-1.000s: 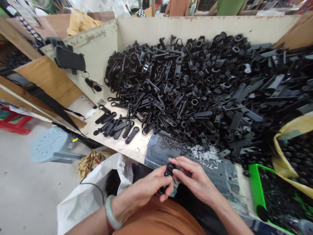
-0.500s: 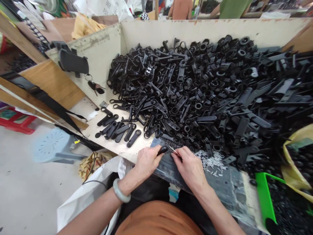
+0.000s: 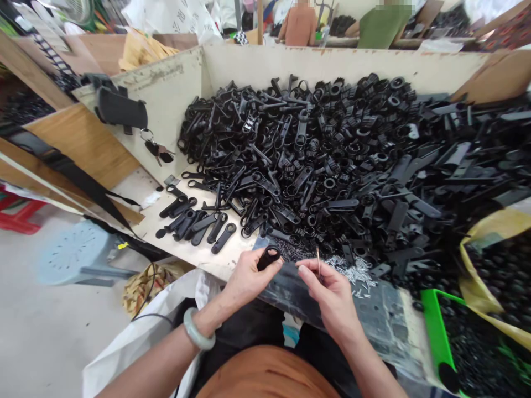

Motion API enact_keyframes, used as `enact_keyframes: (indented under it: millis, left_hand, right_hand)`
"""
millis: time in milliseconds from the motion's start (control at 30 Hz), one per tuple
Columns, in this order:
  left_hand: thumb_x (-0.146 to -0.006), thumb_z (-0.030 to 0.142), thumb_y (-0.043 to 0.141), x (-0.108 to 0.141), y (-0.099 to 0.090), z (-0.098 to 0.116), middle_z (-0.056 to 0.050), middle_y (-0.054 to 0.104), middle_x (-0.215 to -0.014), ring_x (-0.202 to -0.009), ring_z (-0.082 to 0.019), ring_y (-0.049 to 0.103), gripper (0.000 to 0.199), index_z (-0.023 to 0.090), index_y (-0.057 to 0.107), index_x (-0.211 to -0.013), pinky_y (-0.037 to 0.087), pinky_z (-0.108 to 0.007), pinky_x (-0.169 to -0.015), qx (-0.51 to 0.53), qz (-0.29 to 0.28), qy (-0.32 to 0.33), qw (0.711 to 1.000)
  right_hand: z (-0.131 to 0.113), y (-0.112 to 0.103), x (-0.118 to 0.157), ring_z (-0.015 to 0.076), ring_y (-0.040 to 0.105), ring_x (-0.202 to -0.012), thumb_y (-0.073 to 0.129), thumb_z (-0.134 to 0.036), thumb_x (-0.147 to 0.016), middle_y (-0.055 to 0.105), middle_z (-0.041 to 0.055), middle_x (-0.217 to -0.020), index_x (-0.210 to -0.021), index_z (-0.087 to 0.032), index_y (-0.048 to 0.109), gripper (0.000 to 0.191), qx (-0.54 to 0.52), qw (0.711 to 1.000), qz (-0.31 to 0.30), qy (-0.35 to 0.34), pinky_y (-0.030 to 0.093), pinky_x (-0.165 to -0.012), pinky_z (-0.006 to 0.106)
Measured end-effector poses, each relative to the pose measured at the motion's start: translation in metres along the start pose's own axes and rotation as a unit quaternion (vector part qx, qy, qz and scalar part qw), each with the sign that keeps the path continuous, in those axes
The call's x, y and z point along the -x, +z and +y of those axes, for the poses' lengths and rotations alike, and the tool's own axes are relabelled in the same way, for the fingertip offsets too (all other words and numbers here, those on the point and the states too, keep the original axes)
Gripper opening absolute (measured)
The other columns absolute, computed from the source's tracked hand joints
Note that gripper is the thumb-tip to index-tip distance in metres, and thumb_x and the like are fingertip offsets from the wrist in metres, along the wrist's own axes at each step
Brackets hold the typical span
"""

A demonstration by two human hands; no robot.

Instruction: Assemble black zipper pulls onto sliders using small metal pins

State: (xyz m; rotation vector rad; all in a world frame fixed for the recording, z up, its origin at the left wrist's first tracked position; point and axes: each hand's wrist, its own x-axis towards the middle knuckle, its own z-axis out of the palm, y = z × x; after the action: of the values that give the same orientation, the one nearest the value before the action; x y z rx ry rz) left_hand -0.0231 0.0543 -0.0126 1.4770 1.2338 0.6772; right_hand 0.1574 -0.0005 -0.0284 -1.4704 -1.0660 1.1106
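The left hand [image 3: 248,277] is closing round a black part [image 3: 269,256], at ten o'clock from the right hand [image 3: 332,290], whose curled fingers are gripping a thin rod [image 3: 318,260]; silvery pins [image 3: 360,274] are lying at two o'clock.

I see a blue stool [image 3: 77,249] on the gray floor [image 3: 25,326]. A red stool [image 3: 20,213] is near it. Light shines on my pale table [image 3: 155,218].
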Motion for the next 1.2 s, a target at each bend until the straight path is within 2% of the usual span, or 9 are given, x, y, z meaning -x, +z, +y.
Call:
enact_keyframes:
  millis: [100,167,233,533,767,933,1000,1067,1200]
  left_hand:
    - [-0.084,0.048,0.068,0.011,0.015,0.011,0.009,0.042,-0.052,-0.044,-0.007,0.032,0.032,0.017,0.063,-0.089,0.024,-0.02,-0.044,0.204,-0.008,-0.1,0.974]
    - [-0.081,0.051,0.072,0.018,0.021,0.014,0.011,0.037,-0.049,-0.043,-0.006,0.025,0.037,0.017,0.062,-0.09,0.015,-0.02,-0.042,0.273,-0.012,-0.131,0.953]
    - [-0.079,0.051,0.076,0.023,0.024,0.015,0.011,0.037,-0.05,-0.043,-0.005,0.023,0.039,0.016,0.061,-0.09,0.013,-0.02,-0.042,0.306,-0.011,-0.138,0.942]
    - [-0.073,0.051,0.082,0.028,0.023,0.021,0.011,0.038,-0.056,-0.045,-0.003,0.025,0.044,0.015,0.061,-0.086,0.014,-0.018,-0.04,0.316,-0.011,-0.153,0.936]
    - [-0.074,0.047,0.082,0.031,0.024,0.014,0.011,0.038,-0.055,-0.044,-0.003,0.025,0.04,0.016,0.061,-0.089,0.011,-0.018,-0.039,0.33,-0.025,-0.183,0.926]
    - [-0.073,0.042,0.083,0.031,0.027,0.013,0.012,0.038,-0.05,-0.042,-0.003,0.024,0.036,0.016,0.061,-0.082,0.01,-0.019,-0.038,0.36,-0.032,-0.179,0.915]
    - [-0.07,0.037,0.086,0.029,0.03,0.014,0.012,0.039,-0.048,-0.041,-0.002,0.024,0.035,0.016,0.061,-0.082,0.012,-0.018,-0.039,0.39,-0.018,-0.206,0.897]
    - [-0.067,0.032,0.087,0.027,0.034,0.014,0.013,0.041,-0.047,-0.039,-0.001,0.025,0.035,0.017,0.057,-0.078,0.013,-0.018,-0.04,0.433,-0.016,-0.247,0.866]
    - [-0.067,0.027,0.086,0.025,0.04,0.019,0.011,0.044,-0.045,-0.036,-0.001,0.029,0.044,0.022,0.042,-0.068,0.016,-0.019,-0.041,0.492,-0.047,-0.313,0.811]
  right_hand:
    - [-0.005,0.007,0.003,0.0102,0.041,-0.052,0.073,-0.053,-0.085,0.065,0.0009,-0.075,-0.091,-0.02,0.076,0.033,-0.069,0.997,0.008,0.022,0.033,-0.047,0.023]
    - [-0.008,0.009,0.003,0.011,0.044,-0.055,0.073,-0.051,-0.086,0.066,0.0016,-0.077,-0.089,-0.021,0.077,0.03,-0.054,0.999,0.001,0.0,0.034,-0.048,0.023]
    - [-0.009,0.008,0.004,0.0125,0.048,-0.058,0.072,-0.049,-0.087,0.067,0.0025,-0.078,-0.088,-0.022,0.077,0.028,-0.031,0.999,-0.004,-0.022,0.037,-0.049,0.024]
    - [-0.003,0.002,0.008,0.0131,0.051,-0.059,0.07,-0.046,-0.09,0.066,0.0016,-0.076,-0.088,-0.022,0.077,0.025,-0.03,0.999,-0.034,-0.02,0.042,-0.054,0.026]
    - [-0.011,-0.005,0.005,0.0186,0.062,-0.075,0.068,-0.044,-0.092,0.071,0.0042,-0.082,-0.085,-0.023,0.078,0.024,0.05,0.993,-0.06,-0.093,0.047,-0.065,0.028]
    - [-0.002,-0.007,0.009,0.0159,0.061,-0.07,0.071,-0.045,-0.09,0.072,0.0027,-0.083,-0.094,-0.021,0.076,0.025,0.012,0.997,-0.066,-0.043,0.048,-0.063,0.026]
    - [0.002,-0.008,0.011,0.0147,0.06,-0.066,0.072,-0.044,-0.09,0.071,0.002,-0.081,-0.092,-0.021,0.076,0.024,0.002,0.998,-0.048,-0.045,0.048,-0.061,0.025]
    - [0.004,-0.01,0.013,0.0153,0.061,-0.069,0.071,-0.041,-0.09,0.072,0.0026,-0.082,-0.091,-0.022,0.078,0.021,0.019,0.997,-0.038,-0.071,0.048,-0.063,0.026]
    - [0.005,-0.017,0.017,0.0159,0.063,-0.069,0.071,-0.038,-0.089,0.074,0.0036,-0.084,-0.094,-0.023,0.08,0.018,0.051,0.994,-0.02,-0.098,0.049,-0.06,0.025]
